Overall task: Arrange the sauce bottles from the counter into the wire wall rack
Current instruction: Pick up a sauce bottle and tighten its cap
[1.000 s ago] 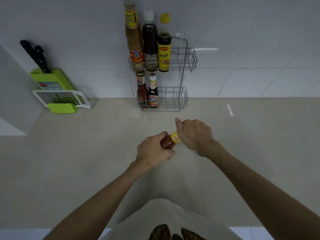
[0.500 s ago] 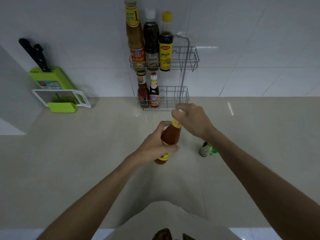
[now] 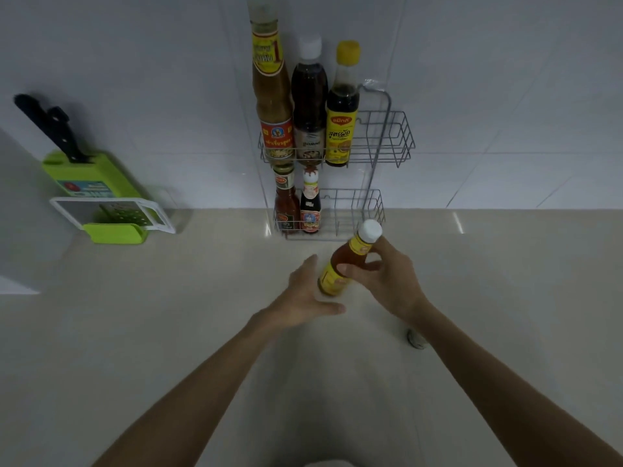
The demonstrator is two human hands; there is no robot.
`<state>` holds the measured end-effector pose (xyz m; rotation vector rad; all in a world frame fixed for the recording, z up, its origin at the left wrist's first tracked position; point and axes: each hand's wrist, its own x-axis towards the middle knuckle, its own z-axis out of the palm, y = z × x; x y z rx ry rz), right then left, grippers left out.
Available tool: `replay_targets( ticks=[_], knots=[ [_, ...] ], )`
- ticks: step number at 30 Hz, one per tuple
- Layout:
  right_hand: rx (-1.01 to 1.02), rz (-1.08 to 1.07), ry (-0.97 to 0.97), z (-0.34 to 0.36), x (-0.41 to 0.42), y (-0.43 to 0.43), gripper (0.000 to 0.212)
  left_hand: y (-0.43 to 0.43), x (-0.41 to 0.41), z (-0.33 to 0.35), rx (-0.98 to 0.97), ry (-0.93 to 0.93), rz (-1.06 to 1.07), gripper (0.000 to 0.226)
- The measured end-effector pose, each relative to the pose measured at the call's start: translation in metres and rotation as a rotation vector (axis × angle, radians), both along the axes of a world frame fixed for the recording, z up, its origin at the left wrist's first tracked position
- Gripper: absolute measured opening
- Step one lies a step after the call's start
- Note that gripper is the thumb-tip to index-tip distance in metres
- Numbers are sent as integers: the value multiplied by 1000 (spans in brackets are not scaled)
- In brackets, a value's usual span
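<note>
Right hand (image 3: 391,281) with fingers (image 3: 350,269) clamped around a tilted sauce bottle (image 3: 347,264) above the counter (image 3: 168,332); left hand (image 3: 303,294) spread apart just beside its base. Wire rack (image 3: 371,210) lies beyond the fingertips.

1. We are looking at a home kitchen: a pale counter (image 3: 135,332) is running up to a wall of large glossy white tiles (image 3: 505,96).
2. A two-tier wire rack (image 3: 387,139) is hanging on that wall, and we are seeing bottled sauces (image 3: 308,106) with printed labels standing in both tiers.
3. At the left, a green knife block (image 3: 91,173) is holding black-handled knives (image 3: 50,126), and a white-framed grater (image 3: 111,214) is lying in front of it.
4. Bare hands (image 3: 387,281) are holding one more sauce bottle (image 3: 347,261) above the counter.
</note>
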<state>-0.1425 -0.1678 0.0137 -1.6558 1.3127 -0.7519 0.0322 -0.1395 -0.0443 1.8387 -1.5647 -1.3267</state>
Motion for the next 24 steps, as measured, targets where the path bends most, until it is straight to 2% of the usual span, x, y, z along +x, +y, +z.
replay_targets(
  ticks=[2, 5, 10, 13, 15, 22, 24],
  knots=[
    [-129, -74, -23, -7, 9, -22, 45, -25, 23, -4, 89, -49, 91, 122],
    [-252, -136, -45, -22, 24, -63, 40, -64, 52, 3, 38, 21, 286, 124],
    [-190, -116, 7, -38, 50, -121, 35, -107, 76, 10, 31, 186, 427, 138],
    [-137, -6, 135, -47, 59, -146, 39, -115, 76, 14, 10, 306, 406, 116],
    [-100, 41, 177, -52, 63, -158, 40, -118, 73, 14, -21, 322, 384, 102],
    [-25, 40, 257, -63, 65, -170, 43, -122, 67, 10, -63, 371, 410, 96],
    [17, 94, 300, -58, 63, -172, 51, -121, 64, 13, -66, 361, 396, 96]
  ],
)
